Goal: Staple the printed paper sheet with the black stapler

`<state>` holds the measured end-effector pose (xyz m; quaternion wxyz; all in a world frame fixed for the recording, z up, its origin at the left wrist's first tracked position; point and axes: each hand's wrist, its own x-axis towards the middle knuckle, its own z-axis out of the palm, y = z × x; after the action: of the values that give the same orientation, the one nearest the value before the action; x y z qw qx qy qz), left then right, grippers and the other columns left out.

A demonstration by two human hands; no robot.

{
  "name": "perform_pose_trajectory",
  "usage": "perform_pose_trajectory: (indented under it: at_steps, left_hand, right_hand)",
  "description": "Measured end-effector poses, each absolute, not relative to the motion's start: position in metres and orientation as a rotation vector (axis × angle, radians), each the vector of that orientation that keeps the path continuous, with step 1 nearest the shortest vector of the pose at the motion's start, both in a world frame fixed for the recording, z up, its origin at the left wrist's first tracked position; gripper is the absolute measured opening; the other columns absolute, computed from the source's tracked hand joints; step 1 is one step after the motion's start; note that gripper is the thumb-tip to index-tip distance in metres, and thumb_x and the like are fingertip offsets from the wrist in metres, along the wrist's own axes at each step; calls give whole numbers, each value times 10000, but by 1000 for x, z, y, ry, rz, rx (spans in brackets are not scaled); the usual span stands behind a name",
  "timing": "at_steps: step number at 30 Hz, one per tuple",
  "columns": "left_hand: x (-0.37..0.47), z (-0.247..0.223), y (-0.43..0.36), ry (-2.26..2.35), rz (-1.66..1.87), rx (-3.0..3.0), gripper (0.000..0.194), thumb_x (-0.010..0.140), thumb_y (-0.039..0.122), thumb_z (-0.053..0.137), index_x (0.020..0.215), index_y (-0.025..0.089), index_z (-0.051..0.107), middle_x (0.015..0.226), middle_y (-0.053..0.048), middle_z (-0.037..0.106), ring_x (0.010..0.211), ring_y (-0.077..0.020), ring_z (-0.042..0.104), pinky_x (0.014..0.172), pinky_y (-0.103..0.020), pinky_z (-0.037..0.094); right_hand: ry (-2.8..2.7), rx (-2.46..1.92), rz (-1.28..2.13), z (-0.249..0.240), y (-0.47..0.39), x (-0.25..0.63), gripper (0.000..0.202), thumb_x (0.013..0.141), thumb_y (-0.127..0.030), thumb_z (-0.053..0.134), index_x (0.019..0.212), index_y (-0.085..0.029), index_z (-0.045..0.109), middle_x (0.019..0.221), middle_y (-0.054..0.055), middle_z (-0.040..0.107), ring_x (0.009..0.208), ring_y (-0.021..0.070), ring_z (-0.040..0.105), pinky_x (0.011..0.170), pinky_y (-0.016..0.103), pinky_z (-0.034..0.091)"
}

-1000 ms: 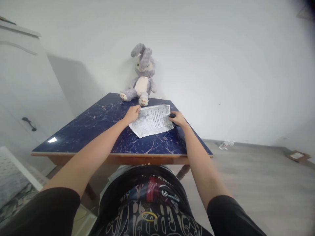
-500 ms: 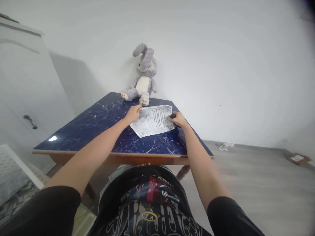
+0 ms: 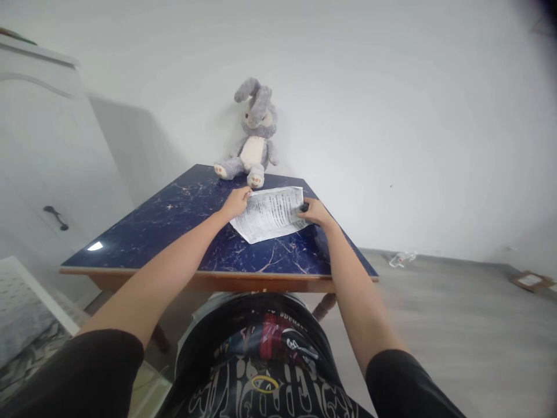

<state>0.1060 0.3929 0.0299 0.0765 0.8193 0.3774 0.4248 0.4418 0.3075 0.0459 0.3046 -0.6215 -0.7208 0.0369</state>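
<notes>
A printed sheet of paper (image 3: 274,215), creased and slightly curled, is over the blue marbled table (image 3: 169,203). My left hand (image 3: 236,203) pinches its upper left corner. At the sheet's right edge, my right hand (image 3: 315,212) is closed around a small black object (image 3: 304,207) with a rounded end. Most of that object is hidden by my fingers, so its kind cannot be made out. Whether the right fingers also grip the paper is unclear.
A grey plush rabbit (image 3: 255,139) sits at the table's back against the wall. On the left stands a white cabinet (image 3: 52,157) with a dark handle. Clear plastic packaging (image 3: 401,259) and a brown cardboard piece (image 3: 531,281) lie on the floor at right.
My right hand has tilted slightly, and less of the black object shows. The left hand keeps its pinch on the paper, which has barely shifted.
</notes>
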Motion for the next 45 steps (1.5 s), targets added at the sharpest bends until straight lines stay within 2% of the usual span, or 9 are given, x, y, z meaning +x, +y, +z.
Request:
perform_pose_trajectory:
  at_steps: [6, 10, 14, 18, 25, 31, 34, 40, 45]
  left_hand:
    - [104, 23, 402, 1266, 1051, 2453, 313, 961, 172, 446, 987, 186, 757, 934, -93, 754, 884, -253, 662, 864, -357, 484]
    - [105, 19, 400, 1241, 927, 2506, 254, 934, 175, 529, 997, 205, 773, 973, -93, 752, 941, -259, 666, 925, -371, 491]
    - [109, 20, 390, 1256, 869, 2656, 303, 935, 268, 604, 1197, 244, 754, 1250, -129, 687, 1226, -330, 575, 1078, -489, 430]
    - [117, 16, 384, 972, 532, 2800, 390, 986, 435, 564, 1275, 244, 745, 1315, -133, 670, 1239, -315, 587, 1102, -445, 426]
    - [125, 8, 376, 530, 331, 2728, 528, 1032, 502, 490, 1500, 271, 577, 1607, -103, 509, 1454, -275, 490, 1221, -385, 323]
    - [127, 14, 363, 639, 430, 2657, 610, 960, 536, 599, 1461, 193, 539, 1510, -164, 566, 1380, -296, 544, 1176, -393, 385]
    - [129, 14, 363, 687, 436, 2697, 560, 978, 512, 549, 1411, 157, 560, 1466, -185, 580, 1358, -308, 549, 1170, -408, 388]
    - [121, 11, 375, 642, 343, 2743, 540, 1027, 514, 455, 1456, 196, 537, 1546, -156, 532, 1406, -295, 510, 1189, -408, 367]
    - [118, 8, 379, 648, 381, 2739, 554, 1037, 519, 441, 1479, 201, 539, 1580, -152, 511, 1432, -291, 495, 1207, -409, 350]
  right_hand:
    - [-1734, -1606, 79, 46, 306, 447, 433, 696, -455, 789, 1016, -165, 756, 961, 89, 777, 861, 232, 680, 790, 309, 514]
    - [-1265, -1705, 77, 48, 305, 452, 458, 757, -614, 716, 895, -178, 739, 904, 137, 774, 885, 283, 690, 804, 348, 521]
    - [-1048, -1719, 33, 47, 305, 452, 493, 753, -583, 716, 1023, -171, 712, 943, 156, 768, 913, 294, 689, 802, 345, 521]
    - [-1028, -1675, 118, 48, 305, 447, 529, 748, -623, 706, 1030, -176, 696, 888, 112, 751, 817, 253, 672, 705, 314, 507]
    - [-1419, -1418, 438, 51, 301, 428, 546, 711, -691, 745, 847, -162, 737, 742, 50, 700, 680, 194, 611, 584, 275, 457]
    - [-1791, -1476, 388, 53, 295, 406, 462, 684, -620, 786, 700, -161, 731, 608, 25, 617, 633, 186, 565, 553, 286, 417]
    - [-1892, -1476, 302, 52, 294, 399, 482, 696, -640, 761, 626, -170, 682, 549, 2, 530, 593, 158, 497, 525, 276, 360]
    - [-2229, -1358, 117, 54, 291, 390, 554, 795, -654, 699, 543, -184, 548, 537, -40, 419, 564, 103, 337, 552, 269, 263]
    - [-2305, -1325, 84, 56, 289, 384, 571, 815, -687, 692, 569, -182, 586, 542, -42, 430, 579, 107, 326, 579, 269, 261]
